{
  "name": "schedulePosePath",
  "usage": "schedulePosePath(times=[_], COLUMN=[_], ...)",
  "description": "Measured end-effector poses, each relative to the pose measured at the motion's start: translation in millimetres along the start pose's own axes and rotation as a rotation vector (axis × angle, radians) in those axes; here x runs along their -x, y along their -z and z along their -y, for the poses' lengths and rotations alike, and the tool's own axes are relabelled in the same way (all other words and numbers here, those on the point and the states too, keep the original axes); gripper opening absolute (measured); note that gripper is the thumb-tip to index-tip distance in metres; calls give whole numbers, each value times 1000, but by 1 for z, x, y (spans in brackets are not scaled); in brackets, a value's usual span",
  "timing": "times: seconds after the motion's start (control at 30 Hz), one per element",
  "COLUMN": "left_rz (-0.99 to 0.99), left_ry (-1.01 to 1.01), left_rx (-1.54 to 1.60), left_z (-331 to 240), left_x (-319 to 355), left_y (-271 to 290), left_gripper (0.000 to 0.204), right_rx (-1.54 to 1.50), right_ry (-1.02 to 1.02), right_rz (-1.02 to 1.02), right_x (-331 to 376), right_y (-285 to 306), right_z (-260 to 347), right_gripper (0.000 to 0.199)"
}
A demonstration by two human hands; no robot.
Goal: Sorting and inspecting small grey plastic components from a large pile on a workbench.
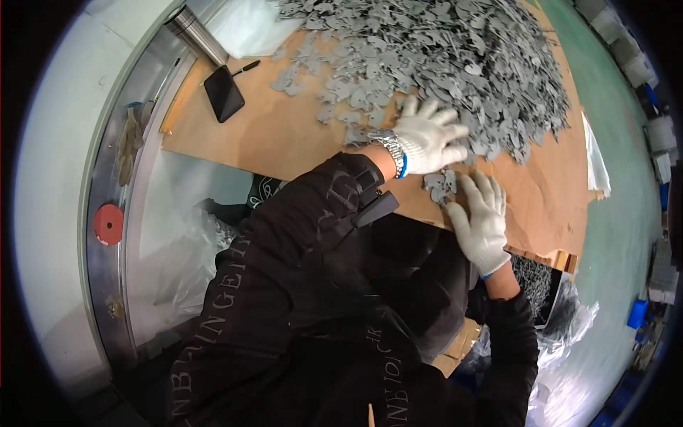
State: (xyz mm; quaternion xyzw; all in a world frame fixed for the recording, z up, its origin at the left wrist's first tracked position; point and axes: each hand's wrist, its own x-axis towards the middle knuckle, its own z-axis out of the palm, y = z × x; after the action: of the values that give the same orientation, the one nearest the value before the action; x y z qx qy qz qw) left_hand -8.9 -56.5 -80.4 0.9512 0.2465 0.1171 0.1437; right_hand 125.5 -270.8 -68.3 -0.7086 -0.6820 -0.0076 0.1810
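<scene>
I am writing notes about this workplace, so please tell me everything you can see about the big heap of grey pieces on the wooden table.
The heap of grey pieces is a wide, loose pile of many small flat parts, matte grey, perhaps metal or plastic; their exact shape is too small to tell. It covers the far part of the brown board table, with stray pieces scattered at its left edge. The gloved left hand lies on its near edge, fingers spread. A small clump sits apart by the gloved right hand.

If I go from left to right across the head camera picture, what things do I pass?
Red disc → black phone → wristwatch → left hand → right hand → blue bin.
</scene>
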Motion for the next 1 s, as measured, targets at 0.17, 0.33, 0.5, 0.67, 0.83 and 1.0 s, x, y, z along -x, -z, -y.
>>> schedulePosePath(times=[0.17, 0.33, 0.5, 0.67, 0.83, 1.0], left_rz=[-193, -384, -204, -102, -118, -79], left_ry=[124, 754, 617, 405, 136, -98], left_rx=[-109, -293, -151, -219, -242, -256], left_z=[62, 190, 164, 107, 52, 46], left_x=[27, 79, 56, -1, -60, -28], left_y=[47, 59, 56, 48, 17, 20], left_gripper=[64, 72, 77, 78, 75, 75], right_rx=[-162, -72, 51, 152, 1, -352], right_ry=[-254, -494, -591, -421, -130, -306], right_rz=[-87, -256, -292, -41, -8, -233], right_x=[-10, -45, -80, -89, -73, -63], right_y=[-8, -10, -12, -11, -6, -16], right_z=[-55, -123, -163, -138, -140, -134], right_gripper=[64, 70, 72, 70, 68, 68])
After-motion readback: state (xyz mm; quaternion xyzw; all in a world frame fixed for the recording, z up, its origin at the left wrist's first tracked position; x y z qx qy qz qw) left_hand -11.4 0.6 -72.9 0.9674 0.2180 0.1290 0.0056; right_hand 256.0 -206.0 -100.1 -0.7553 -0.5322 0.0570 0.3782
